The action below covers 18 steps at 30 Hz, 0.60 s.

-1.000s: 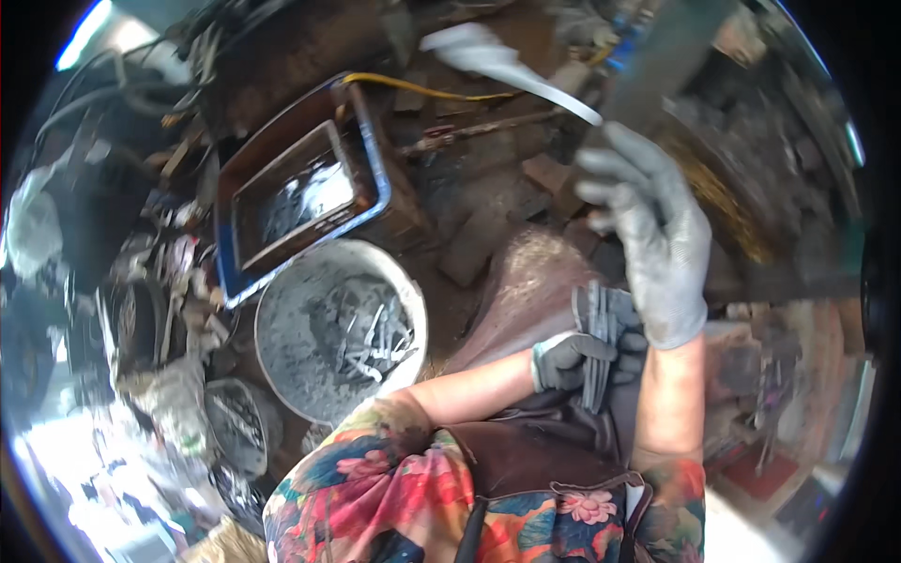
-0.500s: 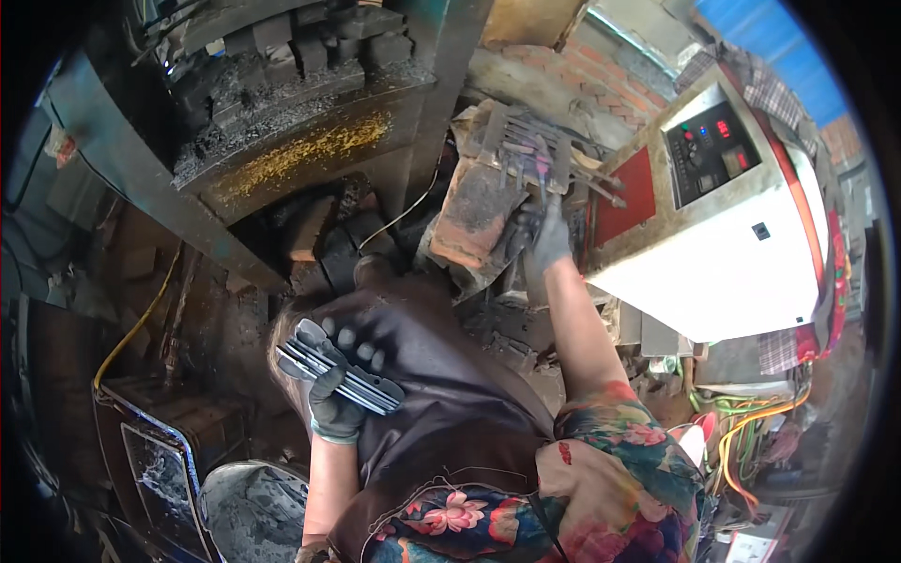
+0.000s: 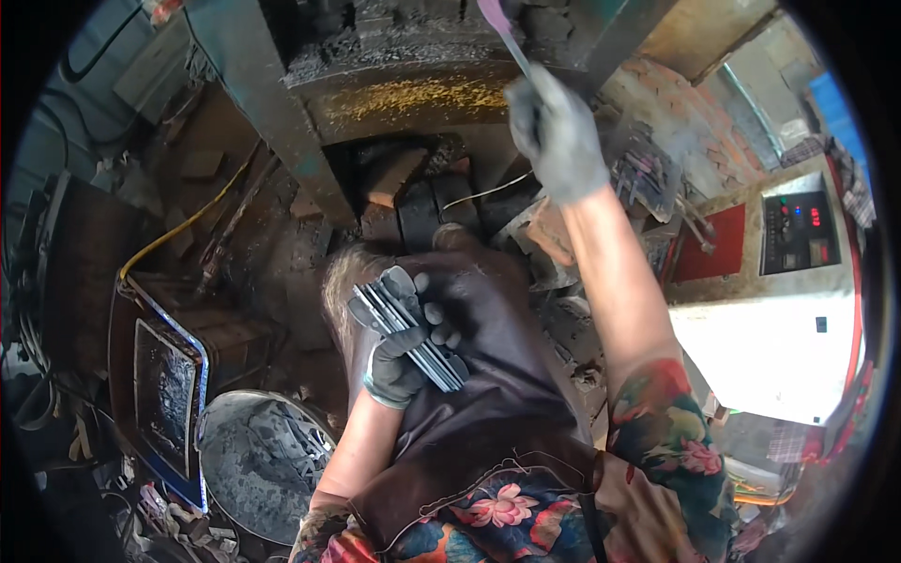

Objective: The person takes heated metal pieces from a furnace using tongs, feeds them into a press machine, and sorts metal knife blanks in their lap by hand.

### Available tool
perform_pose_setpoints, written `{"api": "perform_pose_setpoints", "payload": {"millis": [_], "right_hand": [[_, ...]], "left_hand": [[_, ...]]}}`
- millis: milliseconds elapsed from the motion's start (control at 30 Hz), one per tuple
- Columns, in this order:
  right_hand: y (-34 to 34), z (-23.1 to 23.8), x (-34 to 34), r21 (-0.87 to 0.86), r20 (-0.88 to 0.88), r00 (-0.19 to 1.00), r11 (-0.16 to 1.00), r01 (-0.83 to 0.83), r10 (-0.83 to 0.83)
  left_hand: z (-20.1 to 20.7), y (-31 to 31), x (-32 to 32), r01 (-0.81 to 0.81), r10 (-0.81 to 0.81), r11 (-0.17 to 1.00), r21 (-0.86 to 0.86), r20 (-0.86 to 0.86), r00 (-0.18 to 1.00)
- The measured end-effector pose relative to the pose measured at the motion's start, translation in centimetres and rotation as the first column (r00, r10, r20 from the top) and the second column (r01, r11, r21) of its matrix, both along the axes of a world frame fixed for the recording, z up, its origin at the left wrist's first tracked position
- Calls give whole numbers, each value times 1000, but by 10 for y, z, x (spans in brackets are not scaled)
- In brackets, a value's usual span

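My left hand (image 3: 394, 371), in a dark-palmed work glove, is closed around a stack of flat grey metal blanks (image 3: 410, 324) above my brown apron. Raised toward the machine with the dark, scaly bed (image 3: 413, 94), my right hand (image 3: 563, 145) wears a grey glove. Its closed fingers grip the grey shank of one slim metal blank (image 3: 502, 28), whose far end glows pinkish purple and runs up to the top edge of the picture. More metal blanks (image 3: 648, 178) lie side by side on the brick stand, to the right of my right forearm.
A white control cabinet (image 3: 760, 347) with a lit panel stands at the right. Bricks (image 3: 389, 178) lie under the machine bed. At lower left are a round metal basin (image 3: 253, 460) holding flat scraps and a blue-edged frame (image 3: 202, 375). A yellow hose (image 3: 188, 220) runs above that frame.
My right hand has lifted a hot-ended blank off the brick stand and swung it up and left to the machine. The left hand still holds its stack. The view has shifted.
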State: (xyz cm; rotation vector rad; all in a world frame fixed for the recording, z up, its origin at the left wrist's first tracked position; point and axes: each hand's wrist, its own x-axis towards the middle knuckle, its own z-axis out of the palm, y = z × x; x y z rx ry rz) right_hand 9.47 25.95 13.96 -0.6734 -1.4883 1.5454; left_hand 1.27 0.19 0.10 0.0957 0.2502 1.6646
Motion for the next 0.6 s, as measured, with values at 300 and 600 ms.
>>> {"api": "perform_pose_setpoints", "payload": {"millis": [300, 600], "right_hand": [[73, 31, -99, -292, 72, 997, 955, 50, -30], [23, 67, -101, -330, 148, 986, 944, -24, 77]], "left_hand": [[-6, -4, -5, 42, -41, 999, -9, 81, 996], [-11, -7, -8, 23, -23, 1000, 0, 79, 997]]}}
